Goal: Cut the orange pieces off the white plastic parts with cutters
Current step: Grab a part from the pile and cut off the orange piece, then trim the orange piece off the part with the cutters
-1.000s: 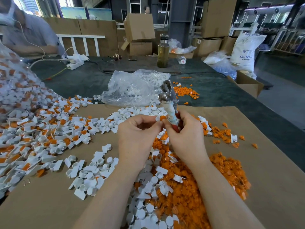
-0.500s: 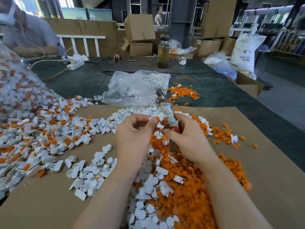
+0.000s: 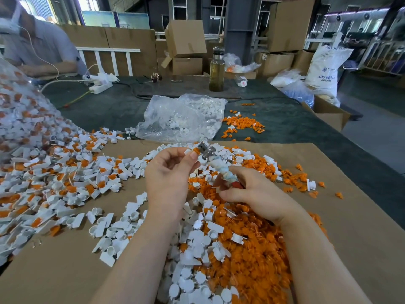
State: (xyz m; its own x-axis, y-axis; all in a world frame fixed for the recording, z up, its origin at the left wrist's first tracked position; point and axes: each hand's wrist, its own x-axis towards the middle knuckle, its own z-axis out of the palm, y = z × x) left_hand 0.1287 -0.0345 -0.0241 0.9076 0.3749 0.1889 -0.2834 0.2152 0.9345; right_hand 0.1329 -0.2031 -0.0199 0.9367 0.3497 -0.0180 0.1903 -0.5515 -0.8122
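Note:
My left hand point(image 3: 168, 174) pinches a small white plastic part with an orange piece point(image 3: 194, 150) between thumb and fingertips. My right hand point(image 3: 252, 194) grips the cutters point(image 3: 215, 163) by their cloth-wrapped handles. The metal jaws point up and left and sit right against the orange piece. Below my hands lies a heap of cut orange pieces point(image 3: 252, 249) mixed with cut white parts point(image 3: 195, 270). To the left spreads a large pile of white parts with orange pieces attached point(image 3: 54, 172).
All of this lies on brown cardboard point(image 3: 350, 216) over a dark table. A clear bag of white parts point(image 3: 182, 119) and a small orange heap point(image 3: 241, 123) lie beyond. A bottle point(image 3: 217, 71), a power strip point(image 3: 100, 82) and boxes stand farther back. A person point(image 3: 37, 47) sits at far left.
The cutters have tilted from nearly upright to leaning left, and dropped lower. My left hand has brought the part's orange piece to the jaws. My right hand moved down and right.

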